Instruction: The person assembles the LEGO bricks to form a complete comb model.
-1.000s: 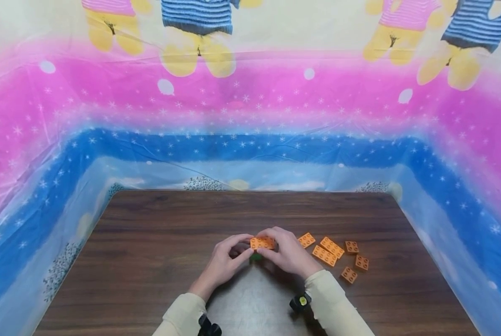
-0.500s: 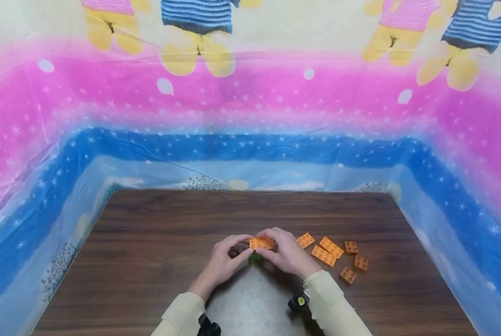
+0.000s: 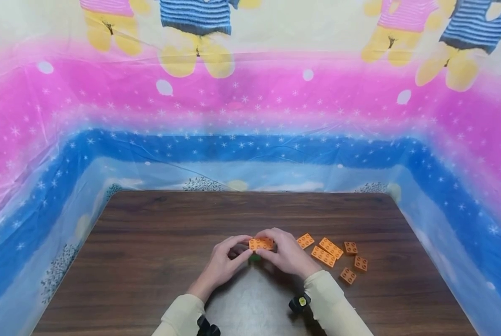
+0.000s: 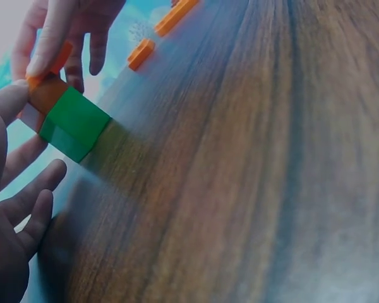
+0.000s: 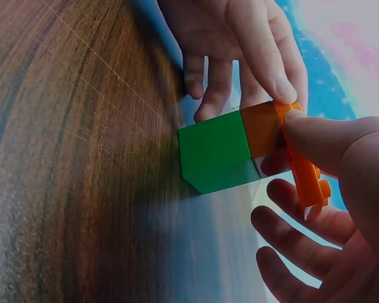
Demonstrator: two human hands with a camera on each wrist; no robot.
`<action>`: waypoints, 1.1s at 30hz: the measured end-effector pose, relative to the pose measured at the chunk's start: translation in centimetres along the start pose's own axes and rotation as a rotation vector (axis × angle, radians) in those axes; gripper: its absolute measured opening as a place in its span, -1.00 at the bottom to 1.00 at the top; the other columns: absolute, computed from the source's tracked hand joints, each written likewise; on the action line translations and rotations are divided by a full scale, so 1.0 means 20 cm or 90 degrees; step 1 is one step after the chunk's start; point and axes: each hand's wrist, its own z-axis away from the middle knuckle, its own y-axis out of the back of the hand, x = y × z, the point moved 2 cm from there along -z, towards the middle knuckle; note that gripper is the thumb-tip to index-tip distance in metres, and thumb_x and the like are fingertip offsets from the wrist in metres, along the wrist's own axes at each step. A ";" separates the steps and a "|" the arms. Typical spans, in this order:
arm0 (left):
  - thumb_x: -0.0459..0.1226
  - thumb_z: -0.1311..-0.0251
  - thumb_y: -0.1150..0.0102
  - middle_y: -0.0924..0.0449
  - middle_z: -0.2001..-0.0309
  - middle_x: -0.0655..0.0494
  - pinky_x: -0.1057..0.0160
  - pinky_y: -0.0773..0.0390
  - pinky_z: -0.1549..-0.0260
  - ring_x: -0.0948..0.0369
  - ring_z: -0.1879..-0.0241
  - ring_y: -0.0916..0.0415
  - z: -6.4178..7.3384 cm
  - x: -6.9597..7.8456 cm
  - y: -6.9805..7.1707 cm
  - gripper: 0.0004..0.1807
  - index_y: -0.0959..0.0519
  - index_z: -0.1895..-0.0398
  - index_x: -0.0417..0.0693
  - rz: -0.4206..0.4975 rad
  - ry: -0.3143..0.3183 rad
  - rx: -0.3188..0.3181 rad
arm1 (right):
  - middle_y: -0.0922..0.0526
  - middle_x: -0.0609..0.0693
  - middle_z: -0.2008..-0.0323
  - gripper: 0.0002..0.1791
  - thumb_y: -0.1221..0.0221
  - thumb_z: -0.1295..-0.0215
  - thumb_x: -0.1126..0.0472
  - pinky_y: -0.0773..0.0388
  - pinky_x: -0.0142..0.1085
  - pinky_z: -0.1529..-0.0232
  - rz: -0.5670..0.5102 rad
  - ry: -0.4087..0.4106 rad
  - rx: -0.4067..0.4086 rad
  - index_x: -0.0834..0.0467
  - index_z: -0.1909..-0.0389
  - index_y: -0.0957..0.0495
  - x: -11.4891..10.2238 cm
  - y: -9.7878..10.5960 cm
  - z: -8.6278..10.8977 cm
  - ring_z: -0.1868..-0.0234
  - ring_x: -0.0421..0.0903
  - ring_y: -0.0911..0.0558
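Sleeves [image 3: 336, 303] in pale cream are reaching in from the near side, a small black wrist camera [image 3: 299, 302] showing beside the right cuff. Just beyond, the left hand [image 3: 223, 261] and right hand [image 3: 286, 254] are working close together, both clamping one long bright-orange studded brick [image 3: 260, 244]: the left is pinching its left end, the right is gripping it between thumb and forefinger, and the other fingers are hanging loosely spread. Under the brick's left part, a darker-orange brick [image 5: 261, 129] is sitting on a green block [image 5: 215, 154], which appears to be standing on the worktop [image 3: 170, 224]. The long brick's right part is jutting out past both.

Over the last second almost nothing is changing: hands, stack and loose pieces are keeping their places, only the head view drifting slightly. That stillness is suggesting a steadying or pressing moment in the stacking; whether the long brick is sitting fully home, the pictures are not showing.

To the right, three loose long orange bricks [image 3: 323, 256] are lying studs up, one partly behind the right hand, with three square orange-brown bricks [image 3: 361, 264] lying farther right. Behind everything, a printed cloth [image 3: 250, 98] is hanging.
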 end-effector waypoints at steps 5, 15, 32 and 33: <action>-0.12 -0.44 -0.33 -0.70 -0.06 0.21 0.23 -0.69 0.13 0.21 0.16 -0.70 0.00 0.00 0.00 -0.65 -0.65 -0.24 0.23 0.001 -0.005 0.005 | -0.65 -0.17 -0.03 -0.62 -0.32 -0.48 -0.01 -0.59 -0.27 0.09 0.010 0.010 0.012 -0.08 -0.25 -0.62 0.00 -0.01 0.00 0.10 -0.23 -0.59; -0.13 -0.44 -0.33 -0.70 -0.04 0.20 0.22 -0.70 0.17 0.19 0.19 -0.70 0.00 0.00 0.01 -0.66 -0.65 -0.24 0.22 0.008 -0.021 0.009 | -0.64 -0.16 -0.02 -0.62 -0.31 -0.49 -0.01 -0.58 -0.28 0.11 0.016 0.019 0.016 -0.08 -0.26 -0.61 -0.01 -0.01 0.01 0.13 -0.22 -0.57; -0.13 -0.45 -0.33 -0.70 -0.04 0.22 0.26 -0.67 0.15 0.24 0.17 -0.69 0.00 0.00 0.00 -0.63 -0.65 -0.26 0.10 -0.002 0.012 0.001 | -0.60 -0.02 -0.23 -0.40 -0.38 -0.42 -0.01 -0.63 0.04 -0.14 0.047 -0.018 0.072 0.03 -0.42 -0.50 0.06 0.07 0.17 -0.20 -0.01 -0.64; -0.13 -0.45 -0.33 -0.70 -0.04 0.22 0.26 -0.67 0.15 0.24 0.17 -0.69 0.00 0.00 0.00 -0.63 -0.65 -0.26 0.10 -0.003 0.014 0.000 | -0.60 -0.01 -0.22 -0.39 -0.38 -0.42 0.00 -0.63 0.04 -0.14 0.050 -0.024 0.075 0.03 -0.42 -0.50 0.07 0.07 0.18 -0.19 0.00 -0.64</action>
